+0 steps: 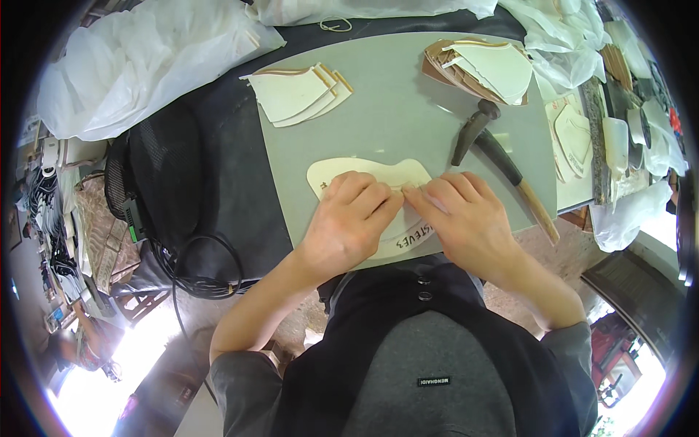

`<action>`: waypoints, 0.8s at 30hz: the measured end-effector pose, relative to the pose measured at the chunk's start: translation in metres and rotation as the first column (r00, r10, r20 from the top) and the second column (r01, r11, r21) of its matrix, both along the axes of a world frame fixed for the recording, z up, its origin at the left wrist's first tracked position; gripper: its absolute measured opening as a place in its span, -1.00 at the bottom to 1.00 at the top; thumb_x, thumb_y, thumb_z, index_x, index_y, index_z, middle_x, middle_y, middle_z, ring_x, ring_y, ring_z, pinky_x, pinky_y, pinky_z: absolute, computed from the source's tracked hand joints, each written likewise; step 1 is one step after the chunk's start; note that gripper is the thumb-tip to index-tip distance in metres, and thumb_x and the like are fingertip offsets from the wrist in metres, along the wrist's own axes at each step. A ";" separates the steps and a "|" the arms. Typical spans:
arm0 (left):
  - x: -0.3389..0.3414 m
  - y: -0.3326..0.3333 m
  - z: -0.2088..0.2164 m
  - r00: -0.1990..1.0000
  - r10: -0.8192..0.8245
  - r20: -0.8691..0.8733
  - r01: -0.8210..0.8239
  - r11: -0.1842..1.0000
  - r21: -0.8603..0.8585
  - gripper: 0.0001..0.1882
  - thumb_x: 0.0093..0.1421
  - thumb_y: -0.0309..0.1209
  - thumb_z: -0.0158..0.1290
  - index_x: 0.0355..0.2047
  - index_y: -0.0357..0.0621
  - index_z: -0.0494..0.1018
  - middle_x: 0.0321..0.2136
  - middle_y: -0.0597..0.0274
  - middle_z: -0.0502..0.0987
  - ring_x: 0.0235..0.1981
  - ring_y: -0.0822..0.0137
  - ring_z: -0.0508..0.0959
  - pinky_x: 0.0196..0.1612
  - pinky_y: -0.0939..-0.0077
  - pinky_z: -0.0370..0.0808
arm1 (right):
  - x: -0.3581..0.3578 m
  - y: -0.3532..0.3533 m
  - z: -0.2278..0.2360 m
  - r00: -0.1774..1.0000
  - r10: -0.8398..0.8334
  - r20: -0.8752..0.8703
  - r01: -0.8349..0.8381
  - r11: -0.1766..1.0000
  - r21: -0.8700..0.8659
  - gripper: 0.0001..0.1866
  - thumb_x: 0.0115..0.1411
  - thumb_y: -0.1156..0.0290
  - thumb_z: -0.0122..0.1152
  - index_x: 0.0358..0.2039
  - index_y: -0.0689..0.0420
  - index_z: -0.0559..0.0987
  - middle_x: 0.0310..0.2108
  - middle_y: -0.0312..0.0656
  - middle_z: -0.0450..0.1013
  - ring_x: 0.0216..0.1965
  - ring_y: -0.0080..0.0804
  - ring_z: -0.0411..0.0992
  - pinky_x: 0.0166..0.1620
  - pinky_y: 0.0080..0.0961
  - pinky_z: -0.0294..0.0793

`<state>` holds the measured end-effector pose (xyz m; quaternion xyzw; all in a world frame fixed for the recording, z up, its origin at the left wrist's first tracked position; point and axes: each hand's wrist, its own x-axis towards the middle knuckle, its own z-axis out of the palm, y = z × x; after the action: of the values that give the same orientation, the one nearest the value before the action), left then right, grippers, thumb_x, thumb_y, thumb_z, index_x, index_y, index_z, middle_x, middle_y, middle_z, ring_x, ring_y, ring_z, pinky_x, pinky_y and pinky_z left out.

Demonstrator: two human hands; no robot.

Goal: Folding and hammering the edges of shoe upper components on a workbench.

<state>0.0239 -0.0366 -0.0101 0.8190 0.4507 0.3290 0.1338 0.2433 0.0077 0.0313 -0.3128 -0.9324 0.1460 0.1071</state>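
Observation:
A cream, curved flat piece (pixel 353 167) lies on the grey-green board in front of me. It looks like a shoe-upper cutting, though the material is hard to tell. My left hand (pixel 341 222) has curled fingers pressed onto its middle. Beside it, my right hand (pixel 467 222) pinches at the same spot, the two thumbs and index fingers nearly meeting. Part of the piece is hidden beneath both hands. Dark handwriting marks a pale curved part (pixel 400 244) nearest my body; whether this is a separate layer I cannot tell. A hammer (pixel 499 151) rests right of my right hand.
On the board (pixel 393 95) sit a fanned stack of cream pieces (pixel 291 96) at far left and a brown-and-cream stack (pixel 495 69) at far right. Plastic-wrapped bundles (pixel 153 65) line the back. A black bag (pixel 164 175) and coiled cable (pixel 207 266) lie left.

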 end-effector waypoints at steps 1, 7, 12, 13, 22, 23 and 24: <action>0.000 -0.001 0.000 0.999 0.008 -0.031 -0.007 1.000 0.022 -0.57 -0.18 -0.65 0.18 -0.20 -0.20 0.62 -0.28 0.28 0.51 -0.21 0.19 0.51 -0.13 0.29 0.43 | 0.001 0.003 0.002 1.000 0.002 0.000 -0.002 1.000 0.004 -0.41 -0.08 0.60 0.30 0.07 0.07 0.59 -0.23 -0.25 0.45 -0.09 -0.19 0.46 -0.01 -0.26 0.48; -0.006 0.000 0.002 0.998 -0.033 -0.063 0.037 0.998 0.059 -0.62 -0.11 -0.57 0.13 -0.19 -0.29 0.54 -0.30 0.21 0.48 -0.18 0.17 0.50 -0.06 0.24 0.46 | 0.046 0.026 0.010 0.968 -0.174 -0.182 0.141 0.973 -0.182 -0.50 0.01 0.60 0.24 0.05 0.25 0.54 -0.05 -0.13 0.48 0.03 -0.11 0.44 0.11 -0.24 0.46; -0.002 0.000 -0.001 0.999 -0.026 -0.033 0.029 0.995 0.098 -0.59 -0.15 -0.61 0.15 -0.19 -0.26 0.57 -0.28 0.23 0.49 -0.20 0.18 0.50 -0.09 0.26 0.43 | 0.052 0.035 -0.020 0.915 -0.400 0.061 0.383 0.905 0.188 -0.42 0.12 0.61 0.21 0.20 0.27 0.38 0.01 0.03 0.43 -0.02 0.00 0.45 -0.02 -0.16 0.51; -0.004 -0.001 -0.002 0.999 -0.018 -0.038 0.022 0.995 0.097 -0.56 -0.17 -0.65 0.18 -0.18 -0.24 0.60 -0.26 0.25 0.50 -0.22 0.19 0.50 -0.12 0.28 0.41 | 0.048 0.039 -0.020 0.918 -0.389 0.079 0.361 0.901 0.241 -0.43 0.14 0.60 0.21 0.20 0.27 0.37 -0.03 0.02 0.44 -0.09 0.01 0.48 -0.09 -0.14 0.53; -0.005 -0.006 -0.003 0.998 -0.020 -0.058 0.025 0.996 0.090 -0.58 -0.19 -0.63 0.20 -0.20 -0.26 0.61 -0.28 0.27 0.51 -0.19 0.19 0.52 -0.07 0.27 0.43 | 0.018 0.010 0.029 0.993 -0.114 -0.015 0.109 0.976 -0.191 -0.78 0.31 0.39 0.18 -0.20 0.29 0.43 -0.43 -0.04 0.47 -0.49 0.02 0.50 -0.44 -0.16 0.47; -0.004 -0.005 -0.002 0.998 -0.016 -0.055 0.021 0.996 0.090 -0.58 -0.19 -0.63 0.20 -0.20 -0.26 0.61 -0.28 0.27 0.51 -0.19 0.19 0.52 -0.07 0.27 0.43 | 0.016 0.009 0.029 0.990 -0.134 -0.041 0.122 0.969 -0.215 -0.75 0.34 0.32 0.18 -0.26 0.27 0.43 -0.47 -0.06 0.48 -0.51 0.02 0.50 -0.47 -0.17 0.46; -0.003 -0.003 -0.002 0.999 -0.019 -0.030 0.022 0.995 0.099 -0.58 -0.19 -0.63 0.21 -0.20 -0.25 0.61 -0.28 0.27 0.52 -0.19 0.20 0.52 -0.06 0.27 0.43 | 0.016 0.009 0.028 0.991 -0.130 -0.039 0.119 0.969 -0.216 -0.75 0.34 0.32 0.18 -0.26 0.27 0.43 -0.47 -0.06 0.48 -0.51 0.02 0.50 -0.47 -0.17 0.46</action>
<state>0.0206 -0.0393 -0.0120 0.8339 0.4271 0.3377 0.0900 0.2589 0.0169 0.0590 -0.3766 -0.8867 0.2461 0.1065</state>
